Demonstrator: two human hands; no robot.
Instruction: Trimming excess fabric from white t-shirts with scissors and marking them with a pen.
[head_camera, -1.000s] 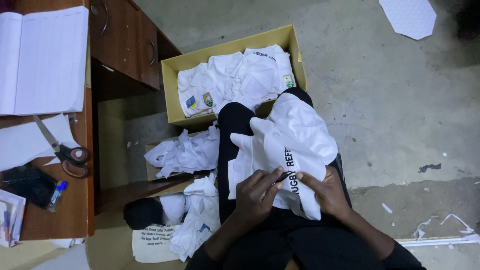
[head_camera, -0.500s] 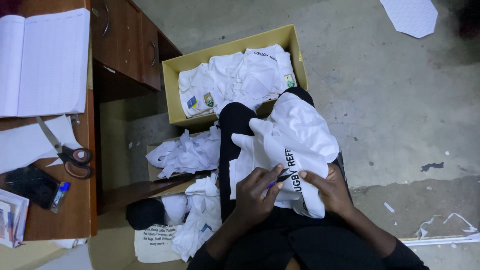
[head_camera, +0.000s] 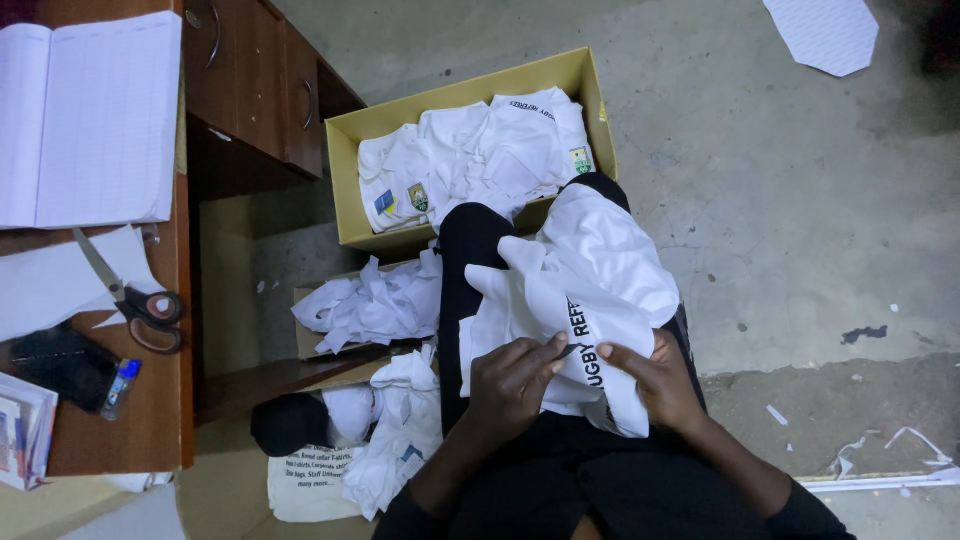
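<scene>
**A:** While it's draped over the lap, which way does the white shirt (head_camera: 590, 290) run?

**B:** From 6 up to 12. Left hand (head_camera: 512, 385) pinches its edge at 7, right hand (head_camera: 655, 380) at 5, both equally near.

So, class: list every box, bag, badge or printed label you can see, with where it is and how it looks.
Cardboard box: floor, beyond the knees, yellow-brown, holding white shirts.
Badges: on boxed shirts, small, blue, yellow and green.
Bag: floor, bottom left, white, dark print.
Shirt: on lap, white, black lettering.
</scene>
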